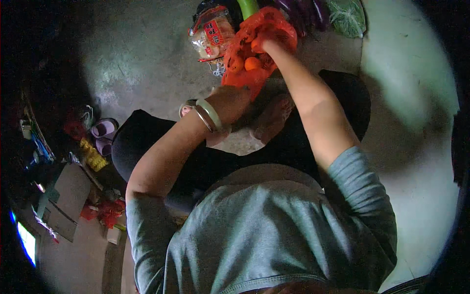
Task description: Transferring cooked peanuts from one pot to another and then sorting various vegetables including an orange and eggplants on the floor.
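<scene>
A red plastic bag [240, 78] stands gaping on the floor in front of me, with round orange fruits [252, 63] inside that look like mandarins. My left hand [232, 103], below a pale bangle and a metal one, is closed on the near edge of the bag. Into its far part reaches my right hand [267, 43]. Bright orange shows at those fingers, but the bag hides most of them, so their grip cannot be made out.
A clear-and-red snack packet [213, 36] lies left of the bag. Behind it are a green stalk-like vegetable [248, 7], purple eggplants [313, 14] and a bag of greens [346, 18]. Purple slippers [104, 130] and yellow packaging [93, 154] sit at the left; a pale wall [411, 59] rises at the right.
</scene>
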`<state>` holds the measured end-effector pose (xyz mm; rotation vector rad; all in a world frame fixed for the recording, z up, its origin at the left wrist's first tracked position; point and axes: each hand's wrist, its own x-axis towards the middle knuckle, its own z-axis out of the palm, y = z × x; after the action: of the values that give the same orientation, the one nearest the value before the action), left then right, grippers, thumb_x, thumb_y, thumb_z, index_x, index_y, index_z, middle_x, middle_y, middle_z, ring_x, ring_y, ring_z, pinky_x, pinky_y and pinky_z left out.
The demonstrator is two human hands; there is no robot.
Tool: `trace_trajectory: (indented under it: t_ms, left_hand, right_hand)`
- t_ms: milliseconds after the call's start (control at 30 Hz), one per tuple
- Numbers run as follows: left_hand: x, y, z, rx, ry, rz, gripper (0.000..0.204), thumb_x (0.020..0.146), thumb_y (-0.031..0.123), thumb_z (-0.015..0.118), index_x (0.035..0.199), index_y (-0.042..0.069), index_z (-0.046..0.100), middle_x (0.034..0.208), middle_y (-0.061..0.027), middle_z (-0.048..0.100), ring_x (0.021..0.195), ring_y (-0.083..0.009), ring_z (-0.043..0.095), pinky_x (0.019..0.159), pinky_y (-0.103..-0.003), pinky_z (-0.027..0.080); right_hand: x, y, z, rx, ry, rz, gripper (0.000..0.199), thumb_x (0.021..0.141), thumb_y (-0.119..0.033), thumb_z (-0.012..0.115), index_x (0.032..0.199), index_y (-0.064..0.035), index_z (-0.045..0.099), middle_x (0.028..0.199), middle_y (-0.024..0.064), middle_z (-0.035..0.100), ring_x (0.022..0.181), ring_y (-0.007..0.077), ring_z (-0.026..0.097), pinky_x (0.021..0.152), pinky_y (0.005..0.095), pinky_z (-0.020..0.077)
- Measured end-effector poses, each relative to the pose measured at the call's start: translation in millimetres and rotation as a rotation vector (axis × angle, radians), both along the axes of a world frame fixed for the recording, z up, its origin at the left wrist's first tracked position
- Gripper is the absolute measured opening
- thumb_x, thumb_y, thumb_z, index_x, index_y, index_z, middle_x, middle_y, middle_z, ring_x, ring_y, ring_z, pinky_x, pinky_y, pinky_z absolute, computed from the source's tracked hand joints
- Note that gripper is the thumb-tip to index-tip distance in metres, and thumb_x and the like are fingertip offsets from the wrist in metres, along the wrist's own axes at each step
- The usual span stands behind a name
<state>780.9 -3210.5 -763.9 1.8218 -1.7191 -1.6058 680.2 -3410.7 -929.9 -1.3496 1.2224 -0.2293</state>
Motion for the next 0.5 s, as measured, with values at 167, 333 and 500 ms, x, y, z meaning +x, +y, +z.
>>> trace_trajectory:
  t_ms: [167, 333, 500]
  left_hand:
    - [26.2, -14.4, 24.3, -0.089, -0.172, -0.255, 0.015, 0.075, 0.014, 0.059, 0.088, 0.005, 0.059, 0.082, -0.0155, 0.064, 0.080, -0.0344, 0.063, 0.068, -0.044, 0.050]
    - [28.9, -20.7, 35.0, -0.141, -0.130, -0.247, 0.015, 0.073, 0.008, 0.054, 0.081, 0.000, 0.063, 0.075, -0.0191, 0.064, 0.077, -0.0338, 0.065, 0.065, -0.044, 0.051]
    - [32.6, -22.7, 30.6, -0.357, -0.151, -0.166, 0.014, 0.071, 0.006, 0.054, 0.081, 0.000, 0.063, 0.073, -0.0178, 0.064, 0.075, -0.0327, 0.065, 0.065, -0.043, 0.052]
  right_hand:
    - [-19.2, 25.9, -20.6, 0.038, -0.344, -0.023, 0.043, 0.083, -0.016, 0.059, 0.125, -0.0098, 0.047, 0.118, 0.0091, 0.053, 0.109, 0.0233, 0.051, 0.090, 0.0359, 0.0420]
    - [-16.8, 14.2, -8.2, -0.060, -0.140, 0.264, 0.044, 0.084, -0.024, 0.061, 0.122, -0.0077, 0.049, 0.116, 0.0090, 0.054, 0.105, 0.0216, 0.052, 0.089, 0.0351, 0.0427]
    - [-8.3, -21.7, 9.2, -0.093, 0.114, 0.560, 0.045, 0.083, -0.030, 0.063, 0.119, -0.0055, 0.051, 0.112, 0.0083, 0.056, 0.098, 0.0196, 0.055, 0.083, 0.0337, 0.0457]
